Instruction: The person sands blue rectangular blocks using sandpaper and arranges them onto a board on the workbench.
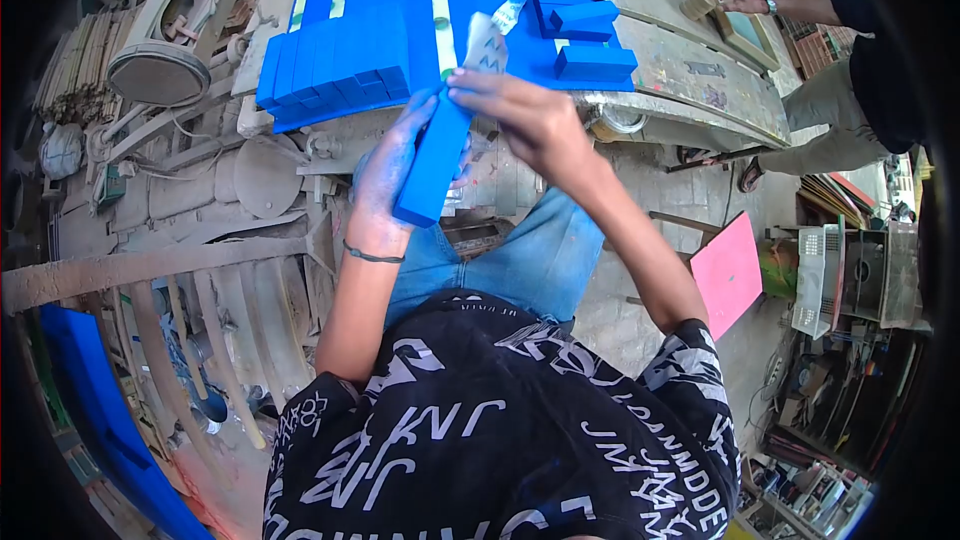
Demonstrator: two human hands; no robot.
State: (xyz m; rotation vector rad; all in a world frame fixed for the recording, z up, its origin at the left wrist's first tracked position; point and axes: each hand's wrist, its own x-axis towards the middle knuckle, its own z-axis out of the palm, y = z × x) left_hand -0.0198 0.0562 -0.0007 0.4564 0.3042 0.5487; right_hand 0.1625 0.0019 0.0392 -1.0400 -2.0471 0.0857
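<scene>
Rectangular blue blocks (335, 65) sit stacked leftmost. The left hand (385, 175) curls around a long blue rectangular block (435, 168), apparently steadying it for fingertip work; the right hand (535, 120) touches its far end, any pinch unclear. Precise fingering seems needed.

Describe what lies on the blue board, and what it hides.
On the blue board are a row of blue blocks at left, more blocks at right, and pale strips with green spots. The bench directly beneath, and the board under the blocks, are covered from view.
</scene>
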